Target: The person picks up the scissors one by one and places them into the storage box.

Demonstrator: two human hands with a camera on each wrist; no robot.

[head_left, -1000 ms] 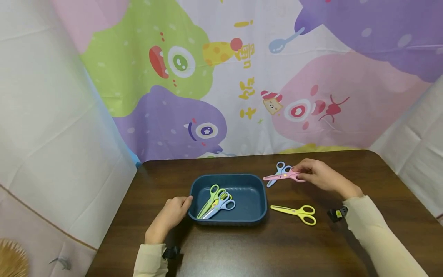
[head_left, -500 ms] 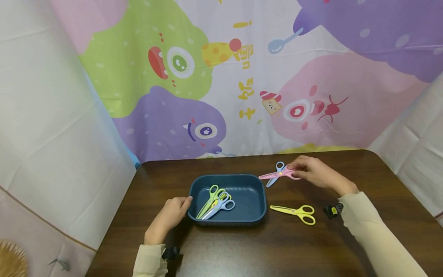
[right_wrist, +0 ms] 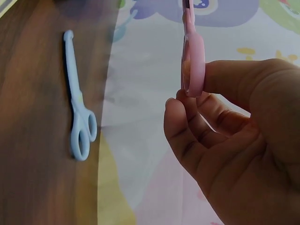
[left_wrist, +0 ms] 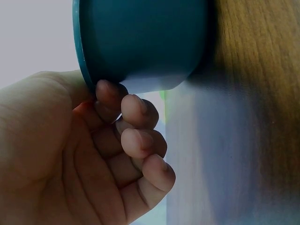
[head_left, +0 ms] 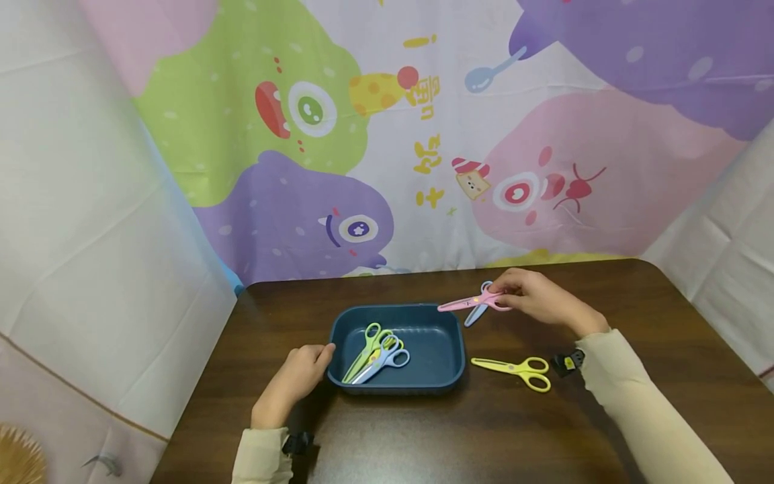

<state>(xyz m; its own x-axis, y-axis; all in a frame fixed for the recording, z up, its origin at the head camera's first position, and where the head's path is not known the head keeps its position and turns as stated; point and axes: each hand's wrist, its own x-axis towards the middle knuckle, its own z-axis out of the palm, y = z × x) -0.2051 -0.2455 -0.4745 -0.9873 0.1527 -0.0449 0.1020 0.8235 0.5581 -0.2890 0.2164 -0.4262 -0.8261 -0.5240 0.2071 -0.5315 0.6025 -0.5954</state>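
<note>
My right hand pinches pink scissors by the handle, their tip reaching over the tray's far right corner. In the right wrist view the pink scissors stand on edge between thumb and fingers, raised off the table. Beneath them on the table lie blue scissors, partly covered in the head view. My left hand holds the left rim of a dark blue tray, thumb on the rim and fingers curled against the outer wall. Inside the tray's left half, green scissors, yellow scissors and blue scissors overlap.
Another pair of yellow scissors lies on the brown table to the right of the tray, handles pointing right. A cartoon-printed curtain hangs behind the table's far edge. White cloth hangs at the left.
My right hand has carried the pink scissors left and slightly up, from beside the tray to its far right corner. The left hand stays at the rim.
</note>
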